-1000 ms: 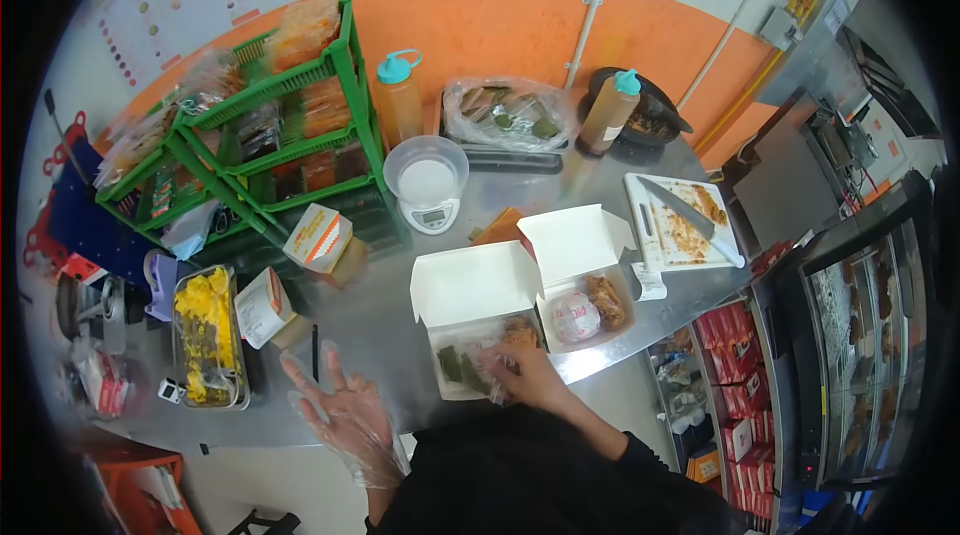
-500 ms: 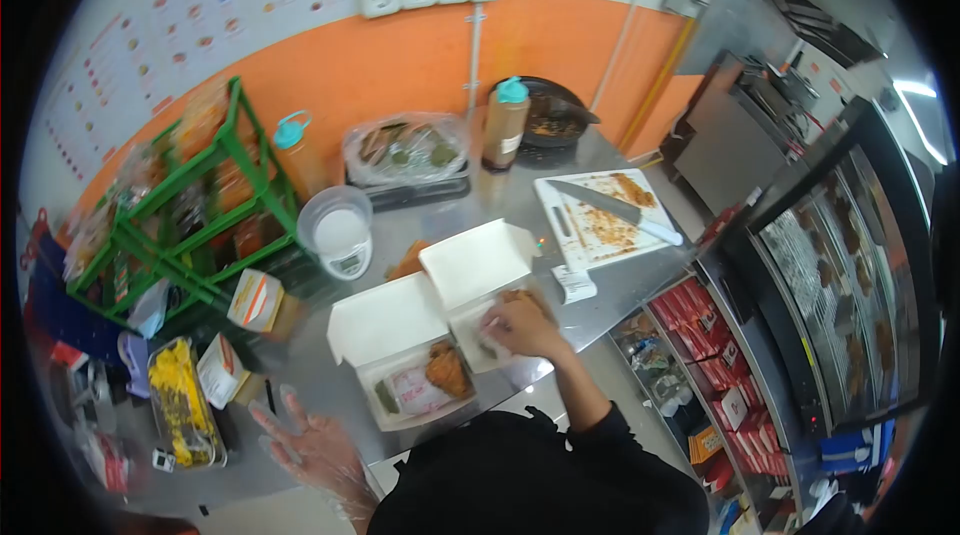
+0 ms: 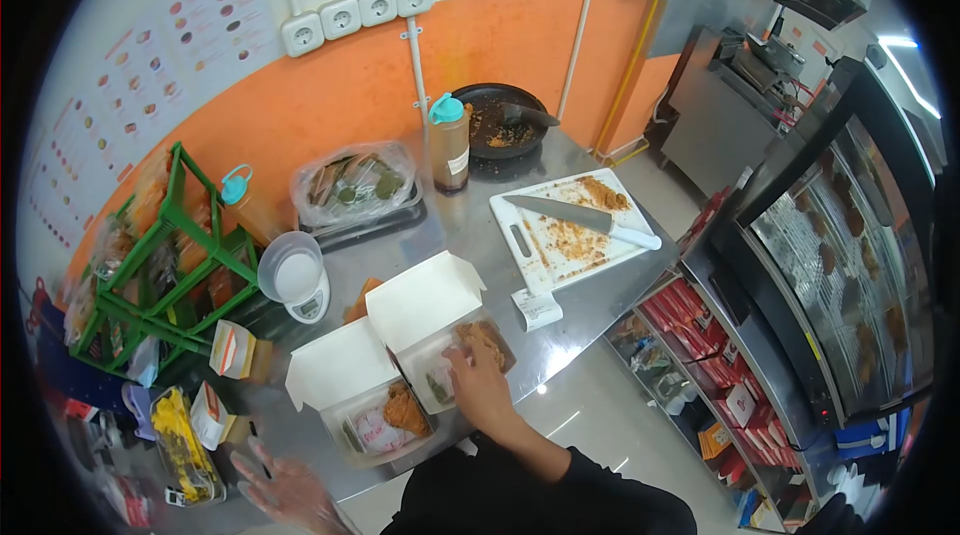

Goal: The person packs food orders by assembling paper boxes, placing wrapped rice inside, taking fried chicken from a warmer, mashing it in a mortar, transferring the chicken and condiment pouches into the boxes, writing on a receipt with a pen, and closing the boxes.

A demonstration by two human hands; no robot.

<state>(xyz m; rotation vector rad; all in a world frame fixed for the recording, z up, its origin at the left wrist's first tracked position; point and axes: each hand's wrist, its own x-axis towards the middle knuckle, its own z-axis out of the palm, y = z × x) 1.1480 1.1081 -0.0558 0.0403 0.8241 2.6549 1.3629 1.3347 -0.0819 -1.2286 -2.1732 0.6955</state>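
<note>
My bare right hand (image 3: 478,390) reaches into the right white takeaway box (image 3: 420,300), its fingers curled down beside a piece of fried chicken (image 3: 484,343). What the fingertips hold, if anything, is hidden by the hand. A green item (image 3: 438,381) lies at the left of that box. The left takeaway box (image 3: 340,365) also has its lid up; inside are fried chicken (image 3: 405,408) and a white packet with pink print (image 3: 378,430). Left of the boxes, my left hand (image 3: 285,485), in a clear plastic glove, is spread with nothing in it.
Behind the boxes stand a digital scale (image 3: 308,303) with a cup, a bagged tray (image 3: 355,185), and a sauce bottle (image 3: 449,150). A knife (image 3: 570,214) lies on the cutting board (image 3: 540,270). A green rack (image 3: 150,275) and yellow-filled tub (image 3: 185,450) are at left.
My view has shifted, so the table items appear lower and further left. My right hand stays in the right box, with more of the chicken visible. My left hand remains spread.
</note>
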